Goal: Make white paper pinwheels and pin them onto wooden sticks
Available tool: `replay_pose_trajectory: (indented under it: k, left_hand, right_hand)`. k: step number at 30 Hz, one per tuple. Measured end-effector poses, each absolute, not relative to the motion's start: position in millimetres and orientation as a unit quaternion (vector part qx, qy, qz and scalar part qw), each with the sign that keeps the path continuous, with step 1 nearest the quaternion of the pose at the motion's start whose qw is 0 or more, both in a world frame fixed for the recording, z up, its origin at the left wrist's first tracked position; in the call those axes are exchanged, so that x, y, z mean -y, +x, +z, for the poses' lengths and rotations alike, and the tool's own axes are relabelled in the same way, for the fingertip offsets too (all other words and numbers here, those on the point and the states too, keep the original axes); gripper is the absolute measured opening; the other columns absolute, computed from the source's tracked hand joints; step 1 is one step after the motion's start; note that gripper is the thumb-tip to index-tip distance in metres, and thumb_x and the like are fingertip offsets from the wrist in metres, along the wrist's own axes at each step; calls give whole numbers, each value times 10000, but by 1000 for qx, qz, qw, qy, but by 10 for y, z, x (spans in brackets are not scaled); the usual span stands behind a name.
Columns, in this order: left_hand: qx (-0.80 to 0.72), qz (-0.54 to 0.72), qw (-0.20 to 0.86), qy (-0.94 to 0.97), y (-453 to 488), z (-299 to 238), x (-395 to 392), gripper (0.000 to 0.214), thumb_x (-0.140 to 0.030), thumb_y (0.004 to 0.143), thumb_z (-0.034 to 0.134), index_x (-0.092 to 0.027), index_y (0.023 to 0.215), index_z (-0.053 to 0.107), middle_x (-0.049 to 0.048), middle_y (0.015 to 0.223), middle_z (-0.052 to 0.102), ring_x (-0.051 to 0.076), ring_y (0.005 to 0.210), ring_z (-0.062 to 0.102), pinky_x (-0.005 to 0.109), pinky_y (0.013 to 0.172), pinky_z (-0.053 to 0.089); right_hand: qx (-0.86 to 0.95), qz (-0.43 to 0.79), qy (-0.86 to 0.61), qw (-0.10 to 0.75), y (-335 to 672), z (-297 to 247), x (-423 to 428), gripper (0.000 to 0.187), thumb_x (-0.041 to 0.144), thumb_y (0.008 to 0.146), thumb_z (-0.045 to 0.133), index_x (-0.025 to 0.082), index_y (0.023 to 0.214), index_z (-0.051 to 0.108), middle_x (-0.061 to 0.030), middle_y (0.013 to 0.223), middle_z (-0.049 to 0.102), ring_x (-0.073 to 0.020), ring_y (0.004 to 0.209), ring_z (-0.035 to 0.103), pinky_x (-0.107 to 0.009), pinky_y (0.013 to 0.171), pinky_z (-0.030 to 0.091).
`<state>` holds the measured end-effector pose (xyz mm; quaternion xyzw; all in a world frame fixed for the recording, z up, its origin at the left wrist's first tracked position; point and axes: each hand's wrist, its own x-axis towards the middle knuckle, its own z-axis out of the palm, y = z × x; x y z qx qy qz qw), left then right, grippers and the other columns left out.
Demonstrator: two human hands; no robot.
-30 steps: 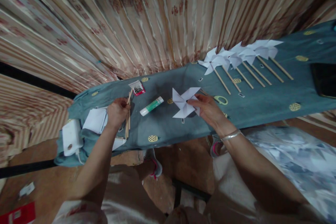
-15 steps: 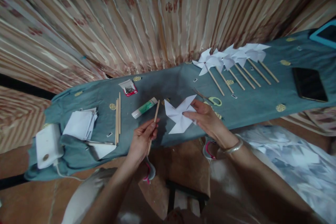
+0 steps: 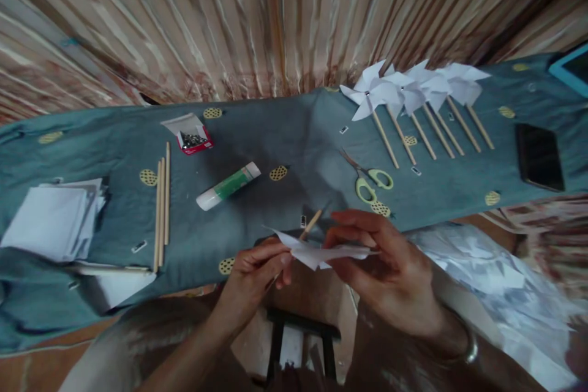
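A white paper pinwheel, turned nearly edge-on, is held in front of me above the table's near edge. My right hand is closed on its right side, thumb below and fingers above. Closed around a thin wooden stick, my left hand also meets the pinwheel's left edge. The stick's far end shows behind the paper, and the paper hides its middle. I cannot tell whether stick and pinwheel are joined. Beyond my right hand lie scissors with pale green handles.
A glue stick, a red box of metal pins and three wooden sticks lie on the green cloth. Paper sheets are stacked at left. Several finished pinwheels rest at back right, near a phone.
The pinwheel has tipped from facing me to nearly edge-on and come closer. My left hand has brought the stick under it, and both hands are now together. The view has shifted nearer the table.
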<state>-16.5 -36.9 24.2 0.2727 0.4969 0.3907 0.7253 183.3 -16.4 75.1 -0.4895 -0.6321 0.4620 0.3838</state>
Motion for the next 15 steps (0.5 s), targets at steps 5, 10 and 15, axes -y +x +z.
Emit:
replay_pose_trajectory:
  k: [5, 10, 15]
  left_hand:
    - [-526, 422, 689, 266, -279, 186, 337, 165, -350, 742, 780, -217, 837, 803, 14, 718, 651, 50, 461, 476, 175, 423, 367]
    - [-543, 365, 714, 248, -275, 238, 308, 156, -350, 721, 779, -204, 773, 803, 16, 602, 641, 78, 475, 498, 173, 437, 378]
    - [-498, 311, 789, 182, -188, 274, 375, 172, -352, 673, 807, -190, 727, 796, 28, 584, 662, 83, 484, 514, 177, 472, 399]
  right_hand:
    - [618, 512, -465, 374, 1841, 829, 186, 463, 84, 815, 663, 318, 1197, 549, 57, 839, 735, -87, 700, 700, -165, 650, 554]
    - [583, 576, -447, 359, 1761, 815, 151, 435, 113, 794, 714, 301, 1160, 571, 47, 805, 739, -93, 636, 692, -160, 562, 538]
    - [612, 523, -465, 368, 1734, 765, 161, 457, 85, 805, 683, 309, 1185, 562, 45, 838, 751, -100, 671, 714, -168, 601, 566]
